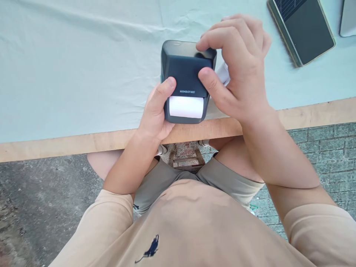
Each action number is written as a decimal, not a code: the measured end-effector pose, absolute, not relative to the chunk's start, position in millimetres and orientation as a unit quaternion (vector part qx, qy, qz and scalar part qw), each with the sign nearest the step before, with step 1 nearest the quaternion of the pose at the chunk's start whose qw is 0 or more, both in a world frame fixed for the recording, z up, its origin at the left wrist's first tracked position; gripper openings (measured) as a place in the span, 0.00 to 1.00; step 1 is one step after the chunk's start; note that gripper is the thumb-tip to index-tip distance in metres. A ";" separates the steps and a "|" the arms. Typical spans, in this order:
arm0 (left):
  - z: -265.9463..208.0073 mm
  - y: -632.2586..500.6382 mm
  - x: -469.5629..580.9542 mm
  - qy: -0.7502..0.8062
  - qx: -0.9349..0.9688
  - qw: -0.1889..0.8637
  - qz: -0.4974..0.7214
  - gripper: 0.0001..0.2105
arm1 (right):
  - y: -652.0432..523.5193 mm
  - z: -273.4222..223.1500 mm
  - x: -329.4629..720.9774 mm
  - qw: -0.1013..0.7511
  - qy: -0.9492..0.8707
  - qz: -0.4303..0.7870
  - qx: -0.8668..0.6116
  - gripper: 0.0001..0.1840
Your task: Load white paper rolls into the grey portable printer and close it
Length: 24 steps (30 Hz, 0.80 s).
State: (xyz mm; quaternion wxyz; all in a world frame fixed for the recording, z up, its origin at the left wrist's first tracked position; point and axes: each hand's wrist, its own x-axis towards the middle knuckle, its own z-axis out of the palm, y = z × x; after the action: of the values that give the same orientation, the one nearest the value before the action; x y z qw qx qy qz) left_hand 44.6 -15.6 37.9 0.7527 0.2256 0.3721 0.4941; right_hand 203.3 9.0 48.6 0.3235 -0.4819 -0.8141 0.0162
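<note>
A dark label printer marked NIIMBOT is held above the table's front edge. A white label strip shows in the opening at its near end. My left hand is closed around the printer's lower left side, thumb on its top face and the other fingers mostly hidden beneath. At the upper right corner, my right hand has its index fingertip over the glossy far panel and its thumb over the dark face, the two held apart. Whether both tips touch the printer, I cannot tell. Behind this hand, a white object is partly hidden.
A pale cloth covers the table, whose bare wooden edge runs along the front. A phone lies at the upper right. Part of a light grey object shows at the right border. My legs are below the table edge.
</note>
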 end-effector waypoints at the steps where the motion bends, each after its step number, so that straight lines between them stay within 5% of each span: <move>1: 37.9 -14.7 44.5 0.367 0.229 0.757 0.489 0.17 | 9.4 47.5 204.8 0.324 -0.815 0.023 -0.479 0.15; 15: 29.0 -13.2 42.5 0.380 0.244 0.746 0.490 0.23 | 12.6 55.6 216.4 0.279 -0.840 0.084 -0.458 0.17; 24: 23.9 -9.7 44.2 0.432 0.218 0.709 0.513 0.17 | 11.7 70.7 211.5 0.194 -0.854 0.144 -0.461 0.33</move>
State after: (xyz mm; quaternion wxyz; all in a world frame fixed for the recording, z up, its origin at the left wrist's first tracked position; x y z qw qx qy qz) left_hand 44.2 -9.7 23.9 0.7089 0.2177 0.4318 0.5133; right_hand 211.5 11.7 70.7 0.1940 -0.4609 -0.8539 0.1442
